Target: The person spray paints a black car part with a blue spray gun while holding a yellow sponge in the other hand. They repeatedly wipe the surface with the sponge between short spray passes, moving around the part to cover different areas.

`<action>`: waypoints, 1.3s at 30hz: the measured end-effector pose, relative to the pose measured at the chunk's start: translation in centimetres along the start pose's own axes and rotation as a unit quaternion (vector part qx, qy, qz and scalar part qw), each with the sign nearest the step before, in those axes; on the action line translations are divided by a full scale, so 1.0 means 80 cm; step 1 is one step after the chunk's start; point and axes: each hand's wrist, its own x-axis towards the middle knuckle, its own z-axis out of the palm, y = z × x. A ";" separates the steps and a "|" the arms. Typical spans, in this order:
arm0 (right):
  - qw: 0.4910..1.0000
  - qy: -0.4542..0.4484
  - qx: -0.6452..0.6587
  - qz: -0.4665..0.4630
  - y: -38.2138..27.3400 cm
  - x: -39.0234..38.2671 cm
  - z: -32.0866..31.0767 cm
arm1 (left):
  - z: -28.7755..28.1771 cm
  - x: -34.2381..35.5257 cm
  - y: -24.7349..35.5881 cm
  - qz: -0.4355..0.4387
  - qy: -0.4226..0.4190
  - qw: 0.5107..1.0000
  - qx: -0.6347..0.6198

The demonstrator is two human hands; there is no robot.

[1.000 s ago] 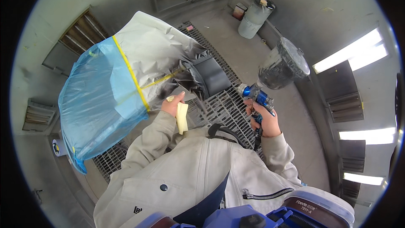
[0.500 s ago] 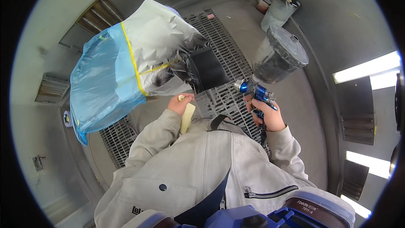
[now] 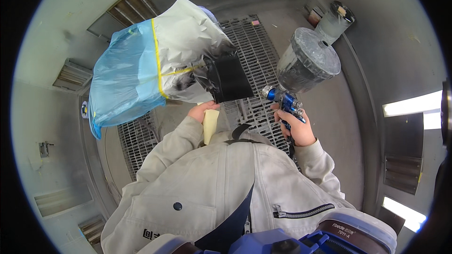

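Note:
My left hand (image 3: 201,112) is closed on a pale yellow cloth (image 3: 210,126), which hangs down below the fingers. Just beyond that hand is a dark, flat black panel (image 3: 233,79) at the near end of a wrapped object. My right hand (image 3: 300,128) grips a blue and silver spray gun (image 3: 286,99) by its handle, its nozzle facing left toward the panel, with a gap between. On top of the gun sits a large grey, paint-smeared cup (image 3: 306,63) with a lid. Whether a finger is on the trigger, I cannot tell.
White masking film (image 3: 183,33), yellow tape (image 3: 157,61) and blue plastic sheeting (image 3: 120,75) cover the object around the panel. Metal floor grating (image 3: 252,42) runs beneath. A paint-stained can (image 3: 334,23) stands at the far right, by the wall. Bright lights (image 3: 414,106) line the right wall.
My view has turned slightly, so the wrapped object and far can appear farther right. The cloth's upper end no longer pokes above my left fingers. The gun's cup looks less tilted.

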 end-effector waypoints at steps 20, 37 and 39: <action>0.999 -0.050 -0.017 0.003 -0.022 0.008 -0.053 | 0.016 0.062 -0.060 0.198 0.122 0.940 0.249; 0.997 -0.059 -0.034 0.030 -0.017 -0.002 -0.068 | 0.046 0.035 -0.065 0.190 0.113 0.923 0.316; 0.997 -0.064 -0.035 0.021 -0.017 -0.005 -0.070 | 0.050 0.032 -0.065 0.166 0.121 0.934 0.291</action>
